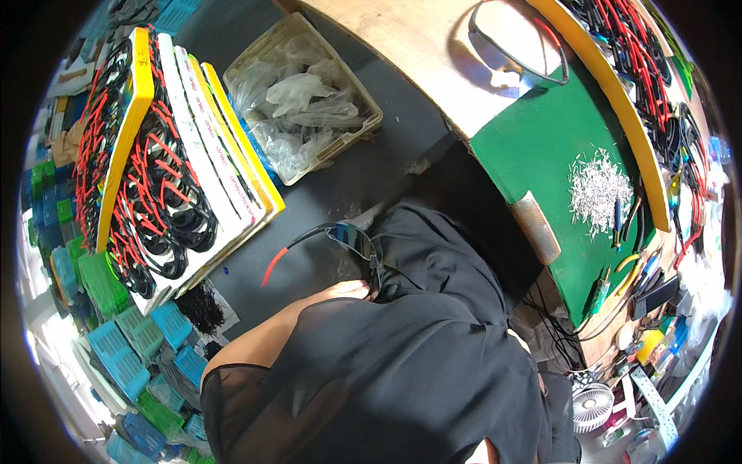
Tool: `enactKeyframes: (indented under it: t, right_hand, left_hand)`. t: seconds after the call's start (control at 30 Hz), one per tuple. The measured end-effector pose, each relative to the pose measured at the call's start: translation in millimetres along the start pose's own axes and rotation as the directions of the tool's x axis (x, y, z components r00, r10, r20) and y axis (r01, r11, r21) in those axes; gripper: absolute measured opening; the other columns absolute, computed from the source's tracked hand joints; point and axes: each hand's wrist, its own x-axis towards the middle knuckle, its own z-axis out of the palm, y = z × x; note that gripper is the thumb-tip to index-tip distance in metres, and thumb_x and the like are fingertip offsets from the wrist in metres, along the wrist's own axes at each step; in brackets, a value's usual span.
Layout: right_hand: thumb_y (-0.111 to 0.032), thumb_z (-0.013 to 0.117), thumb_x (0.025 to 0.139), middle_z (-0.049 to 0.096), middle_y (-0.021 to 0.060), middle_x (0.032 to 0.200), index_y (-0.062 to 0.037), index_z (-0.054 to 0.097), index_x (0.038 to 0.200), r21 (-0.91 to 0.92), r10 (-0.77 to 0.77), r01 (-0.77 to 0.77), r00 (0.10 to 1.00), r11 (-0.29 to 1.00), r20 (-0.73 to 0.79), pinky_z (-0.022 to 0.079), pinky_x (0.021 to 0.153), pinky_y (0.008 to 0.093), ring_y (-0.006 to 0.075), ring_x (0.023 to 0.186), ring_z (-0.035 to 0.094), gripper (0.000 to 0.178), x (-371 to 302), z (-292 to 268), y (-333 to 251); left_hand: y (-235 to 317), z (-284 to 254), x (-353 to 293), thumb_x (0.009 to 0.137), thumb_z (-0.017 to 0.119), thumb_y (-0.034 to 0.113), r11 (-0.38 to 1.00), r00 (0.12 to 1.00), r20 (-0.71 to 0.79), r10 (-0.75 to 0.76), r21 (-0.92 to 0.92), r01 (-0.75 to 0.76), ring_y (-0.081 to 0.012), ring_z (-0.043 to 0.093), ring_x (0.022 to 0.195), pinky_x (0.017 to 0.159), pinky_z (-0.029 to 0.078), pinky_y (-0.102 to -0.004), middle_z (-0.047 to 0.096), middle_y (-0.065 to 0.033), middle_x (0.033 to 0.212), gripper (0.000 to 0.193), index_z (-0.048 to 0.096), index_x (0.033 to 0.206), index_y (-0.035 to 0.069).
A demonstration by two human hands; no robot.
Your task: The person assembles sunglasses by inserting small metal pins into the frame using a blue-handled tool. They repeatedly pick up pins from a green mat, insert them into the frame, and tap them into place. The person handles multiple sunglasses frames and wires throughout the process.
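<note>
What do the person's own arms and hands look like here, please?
The left arm has a loose, sheer black fabric sleeve and is bare below it. The left hand, partly hidden, shows no glove; the right hand is out of view.

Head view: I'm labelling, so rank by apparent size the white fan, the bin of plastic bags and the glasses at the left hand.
1. Bin of plastic bags
2. Glasses at the left hand
3. White fan
</note>
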Motion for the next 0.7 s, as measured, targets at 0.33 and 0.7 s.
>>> enactKeyframes:
  t: [0.33,0.7]
  right_hand:
    - [-0.014,0.067,0.074,0.061,0.0067,0.083,-0.0059,0.059,0.092,0.074,-0.014,0.015,1.0,0.997,-0.011,0.044,0.075,0.027,0.0137,0.079,0.055,0.021,-5,-2,42]
    - [-0.015,0.068,0.074,0.061,0.0069,0.084,-0.006,0.06,0.092,0.036,-0.22,0.217,0.955,0.976,0.198,0.044,0.074,0.0271,0.0138,0.08,0.055,0.021,-10,23,71]
  left_hand:
    - [74,30,32,0.092,0.045,0.026,0.97,1.0,0.016,-0.027,0.244,0.022,-0.0089,0.044,0.077,0.074,0.037,-0.0243,0.052,0.0008,0.079,0.025,0.056,0.085,0.006]
    - [111,37,55,0.092,0.045,0.029,0.675,0.977,0.046,-0.208,0.73,0.109,-0.0116,0.048,0.076,0.074,0.039,-0.0269,0.053,-0.0014,0.078,0.027,0.054,0.088,0.005]
